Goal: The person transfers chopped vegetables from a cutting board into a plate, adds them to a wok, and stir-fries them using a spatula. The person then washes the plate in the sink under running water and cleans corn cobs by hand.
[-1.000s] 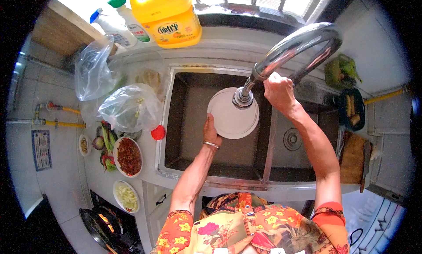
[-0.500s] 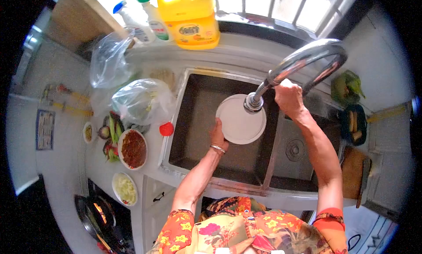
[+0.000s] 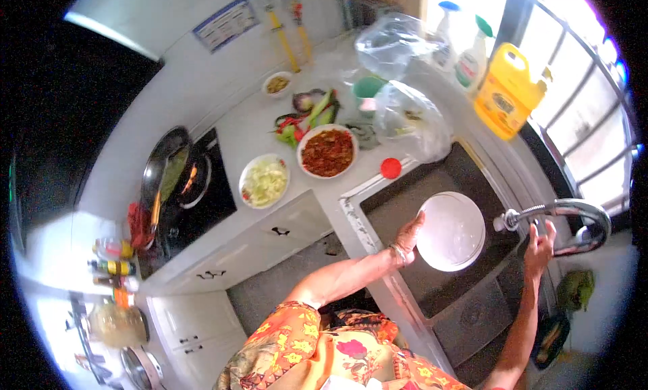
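Note:
My left hand (image 3: 408, 236) grips the near-left edge of a round white plate (image 3: 451, 231), thumb up at the rim. The plate is held over the dark sink basin (image 3: 435, 285), its pale, shiny face toward me. My right hand (image 3: 539, 252) is raised at the curved metal faucet (image 3: 582, 221), with thumb and fingers apart. Whether its fingertips touch the faucet neck I cannot tell. The faucet's spray head (image 3: 501, 223) points toward the plate's right side. No water stream can be made out.
Left of the sink are a red cap (image 3: 391, 168), a bowl of reddish-brown food (image 3: 328, 152), a bowl of chopped pale vegetables (image 3: 264, 181) and peppers (image 3: 317, 117). A wok (image 3: 167, 164) sits on the stove. A yellow jug (image 3: 509, 96) stands by the window.
The view has turned left, bringing the stove and more counter into sight. My right hand has loosened from its closed hold on the faucet. My left hand still holds the plate, now tilted more.

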A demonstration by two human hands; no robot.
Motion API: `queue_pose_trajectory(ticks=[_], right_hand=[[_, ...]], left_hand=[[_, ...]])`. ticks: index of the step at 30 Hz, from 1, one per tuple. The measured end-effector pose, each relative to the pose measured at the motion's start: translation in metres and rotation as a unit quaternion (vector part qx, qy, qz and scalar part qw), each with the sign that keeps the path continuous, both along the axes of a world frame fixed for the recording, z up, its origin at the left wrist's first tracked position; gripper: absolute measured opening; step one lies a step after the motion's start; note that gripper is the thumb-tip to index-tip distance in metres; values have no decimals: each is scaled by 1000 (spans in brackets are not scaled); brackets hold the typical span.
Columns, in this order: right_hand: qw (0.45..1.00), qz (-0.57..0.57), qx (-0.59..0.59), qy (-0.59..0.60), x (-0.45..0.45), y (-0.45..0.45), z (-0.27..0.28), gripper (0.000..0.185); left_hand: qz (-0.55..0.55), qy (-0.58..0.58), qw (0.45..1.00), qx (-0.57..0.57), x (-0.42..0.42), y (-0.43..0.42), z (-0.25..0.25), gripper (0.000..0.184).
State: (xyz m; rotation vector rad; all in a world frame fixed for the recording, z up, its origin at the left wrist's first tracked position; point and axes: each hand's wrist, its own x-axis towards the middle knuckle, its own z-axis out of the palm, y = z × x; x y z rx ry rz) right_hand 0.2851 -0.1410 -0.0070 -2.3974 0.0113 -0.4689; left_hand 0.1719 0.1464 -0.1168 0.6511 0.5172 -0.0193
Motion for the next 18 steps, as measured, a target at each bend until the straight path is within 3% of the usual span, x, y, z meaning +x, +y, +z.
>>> queue_pose_trajectory(ticks=[2, 4, 8, 10, 12, 18], right_hand=[[999, -3, 32, -13, -10, -6, -9, 34], [992, 56, 56, -103, -32, 7, -22, 27], [971, 223, 78, 31, -70, 47, -54, 22], [929, 192, 167, 269, -103, 95, -47, 20], [897, 270, 241, 255, -119, 147, -44, 23], [774, 410, 194, 442, -146, 299, -59, 21]], left_hand=[[17, 21, 999, 17, -19, 13, 15, 64], [34, 4, 999, 9, -48, 33, 32, 73], [75, -40, 994, -68, -89, 70, 37, 76], [106, -28, 993, -40, -109, 93, 52, 75], [127, -26, 991, -26, -130, 114, 67, 68], [229, -4, 973, -35, -198, 182, 98, 63]])
